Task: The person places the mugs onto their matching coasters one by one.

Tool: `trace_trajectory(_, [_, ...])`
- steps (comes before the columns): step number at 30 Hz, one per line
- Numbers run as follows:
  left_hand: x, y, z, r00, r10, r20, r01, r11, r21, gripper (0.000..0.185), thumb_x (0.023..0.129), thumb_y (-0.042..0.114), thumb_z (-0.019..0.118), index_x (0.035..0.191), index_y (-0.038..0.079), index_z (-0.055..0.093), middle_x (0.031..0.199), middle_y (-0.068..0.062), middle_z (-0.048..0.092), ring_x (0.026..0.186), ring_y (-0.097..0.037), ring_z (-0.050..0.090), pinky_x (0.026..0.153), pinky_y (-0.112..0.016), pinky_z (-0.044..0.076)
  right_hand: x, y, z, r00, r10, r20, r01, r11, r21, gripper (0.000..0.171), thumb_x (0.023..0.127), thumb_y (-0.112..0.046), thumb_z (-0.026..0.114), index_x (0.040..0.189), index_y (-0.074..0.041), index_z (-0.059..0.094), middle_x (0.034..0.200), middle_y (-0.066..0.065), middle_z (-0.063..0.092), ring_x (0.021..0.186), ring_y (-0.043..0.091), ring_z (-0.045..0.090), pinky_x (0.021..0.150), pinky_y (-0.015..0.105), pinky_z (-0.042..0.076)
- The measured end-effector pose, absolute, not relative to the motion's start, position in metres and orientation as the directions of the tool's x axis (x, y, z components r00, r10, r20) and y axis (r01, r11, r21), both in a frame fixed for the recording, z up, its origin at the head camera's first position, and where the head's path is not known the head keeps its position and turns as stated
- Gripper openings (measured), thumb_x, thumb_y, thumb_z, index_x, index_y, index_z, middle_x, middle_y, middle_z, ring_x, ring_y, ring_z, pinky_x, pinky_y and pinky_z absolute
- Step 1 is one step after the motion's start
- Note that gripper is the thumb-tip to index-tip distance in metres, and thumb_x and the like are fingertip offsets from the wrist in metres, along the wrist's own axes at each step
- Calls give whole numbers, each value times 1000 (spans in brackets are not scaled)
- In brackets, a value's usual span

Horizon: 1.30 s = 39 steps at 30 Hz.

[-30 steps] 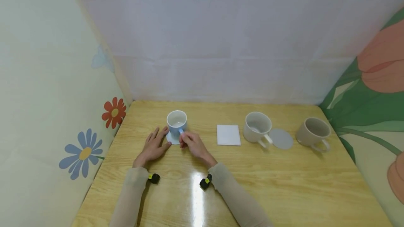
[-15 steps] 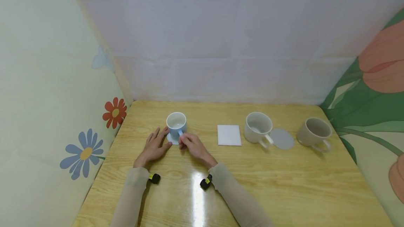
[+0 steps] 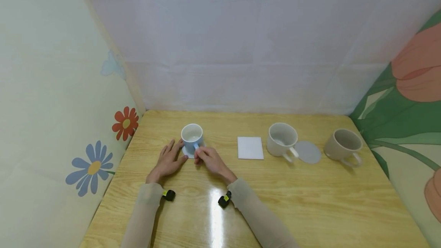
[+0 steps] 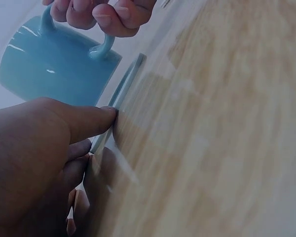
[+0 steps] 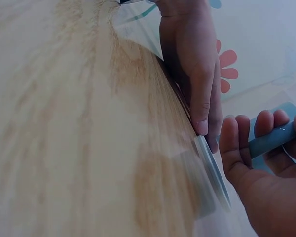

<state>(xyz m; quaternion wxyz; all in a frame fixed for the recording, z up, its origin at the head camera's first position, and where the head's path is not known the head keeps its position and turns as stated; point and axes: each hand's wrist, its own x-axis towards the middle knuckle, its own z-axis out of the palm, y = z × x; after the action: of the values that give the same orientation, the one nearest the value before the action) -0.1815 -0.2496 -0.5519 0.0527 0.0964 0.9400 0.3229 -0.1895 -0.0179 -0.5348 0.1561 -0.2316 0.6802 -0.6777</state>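
A light blue mug (image 3: 191, 137) with a pale inside is held upright by its handle in my right hand (image 3: 211, 160). The right fingers curl round the handle (image 5: 274, 140). Under the mug lies a round pale blue coaster (image 3: 188, 153); a narrow gap between mug base and coaster shows in the left wrist view. My left hand (image 3: 167, 162) rests on the table to the left, fingers spread and straight. Its thumb (image 4: 91, 122) touches the coaster's edge, and its forefinger reaches the far left side. The mug hides most of the coaster from above.
Right of the hands lies a square white coaster (image 3: 250, 148). Beyond it stand a white mug (image 3: 280, 146), a round grey coaster (image 3: 308, 152) and a beige mug (image 3: 335, 149) on the wooden table (image 3: 310, 202). A pale cloth wall (image 3: 241, 49) closes off the back.
The blue mug has come slightly down and left over the coaster, with my right hand shifting along with it. My left hand has stayed in place.
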Motion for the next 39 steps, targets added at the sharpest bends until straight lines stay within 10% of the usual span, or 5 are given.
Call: trace_trajectory(39, [-180, -249, -552, -978, 210, -9, 156, 753, 639, 67, 106, 32, 65, 161, 2, 41, 170, -27, 33, 163, -52, 11, 130, -69, 4, -185, -25, -540, -840, -535, 95, -95, -28, -995, 39, 115, -11, 44, 100, 20, 61, 85, 27, 66, 74, 13, 62, 72, 32, 62])
